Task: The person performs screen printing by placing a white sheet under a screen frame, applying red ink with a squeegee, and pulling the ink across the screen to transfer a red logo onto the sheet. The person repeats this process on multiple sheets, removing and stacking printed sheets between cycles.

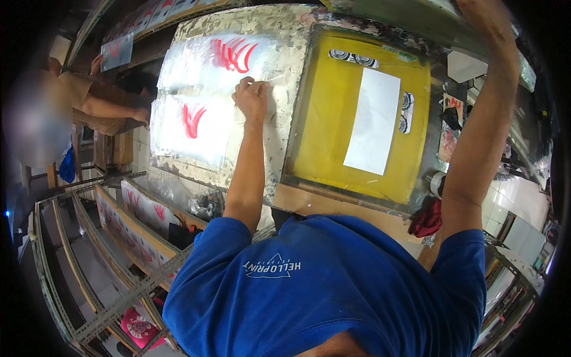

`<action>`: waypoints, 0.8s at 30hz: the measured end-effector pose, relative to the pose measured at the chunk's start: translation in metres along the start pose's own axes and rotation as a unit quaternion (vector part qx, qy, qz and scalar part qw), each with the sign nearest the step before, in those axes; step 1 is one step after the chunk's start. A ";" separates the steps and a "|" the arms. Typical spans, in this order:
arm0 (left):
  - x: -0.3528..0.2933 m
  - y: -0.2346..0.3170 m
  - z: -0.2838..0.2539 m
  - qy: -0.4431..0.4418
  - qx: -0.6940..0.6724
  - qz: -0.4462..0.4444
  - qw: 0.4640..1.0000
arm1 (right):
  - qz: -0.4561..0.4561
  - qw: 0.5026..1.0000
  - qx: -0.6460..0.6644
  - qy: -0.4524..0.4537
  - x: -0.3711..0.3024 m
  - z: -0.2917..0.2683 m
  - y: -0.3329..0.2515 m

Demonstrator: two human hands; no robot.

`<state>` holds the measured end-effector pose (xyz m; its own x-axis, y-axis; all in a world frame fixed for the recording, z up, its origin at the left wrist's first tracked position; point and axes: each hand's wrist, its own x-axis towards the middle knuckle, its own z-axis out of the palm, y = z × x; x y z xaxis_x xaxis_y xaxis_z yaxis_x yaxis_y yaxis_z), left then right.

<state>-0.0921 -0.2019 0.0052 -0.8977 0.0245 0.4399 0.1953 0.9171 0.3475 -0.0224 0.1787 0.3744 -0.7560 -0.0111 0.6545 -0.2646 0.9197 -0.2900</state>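
Holds the left hand (250, 100) narrow, fingers (241, 90) curled, with shiny sheets (190, 65) bearing red marks (193, 121) just to its left; cannot tell whether gripping anything. Has the right hand (485, 16) far to the upper right, blurred and partly cut off; cannot tell its state. Between both hands: yellow screen (324, 119), with 1 white paper (375, 119) and 2 black-and-white strips (354, 58) on it.

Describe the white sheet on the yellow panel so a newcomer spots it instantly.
Find the big yellow panel, right of the person's left hand. On it is a long, plain white sheet, tilted slightly. Its blank face and larger size set it apart from the two small patches bearing dark round prints.
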 end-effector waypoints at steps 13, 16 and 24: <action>-0.086 0.142 -0.007 -0.212 -0.120 0.231 0.942 | 0.022 1.000 -0.001 -0.016 -0.003 -0.007 0.002; -0.093 0.154 0.004 -0.225 -0.146 0.237 0.934 | 0.040 0.998 0.027 -0.041 -0.002 -0.011 0.001; -0.098 0.176 0.006 -0.211 -0.148 0.232 0.938 | 0.020 0.999 0.019 -0.030 0.002 -0.001 0.025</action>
<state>0.0275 -0.0404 0.0182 -0.7531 0.6066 0.2547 0.6485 0.6195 0.4424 -0.0296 0.2020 0.3687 -0.8006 0.0016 0.5991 -0.2545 0.9044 -0.3425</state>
